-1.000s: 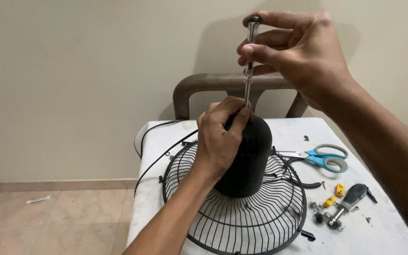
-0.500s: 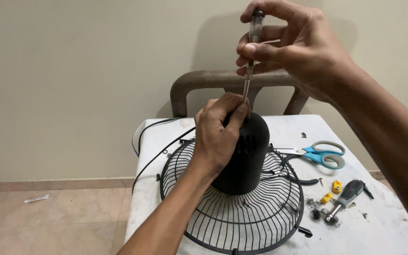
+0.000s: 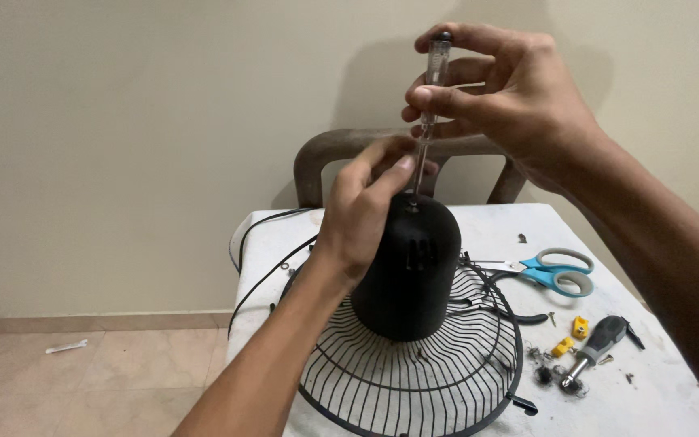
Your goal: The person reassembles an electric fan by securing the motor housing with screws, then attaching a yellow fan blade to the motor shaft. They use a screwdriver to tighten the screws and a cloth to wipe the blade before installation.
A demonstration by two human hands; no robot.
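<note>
Soft, even indoor light; sharp focus; faint wall [image 3: 123, 121] shadows.

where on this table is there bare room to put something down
Bare white table shows at the back right, between the black motor housing and the blue scissors, and along the near right corner below the black-handled screwdriver. It is crowded around that screwdriver and the yellow bits, and the wire fan grille fills the left.

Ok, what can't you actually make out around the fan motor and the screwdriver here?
Head view only:
- Tip of the clear-handled screwdriver: hidden where it meets the black domed motor housing, behind the left hand.
- Screw head: too small to see.
- Black wire fan guard: cut off by the bottom edge.
- Small parts beside the black-handled screwdriver: too small to identify.
</note>
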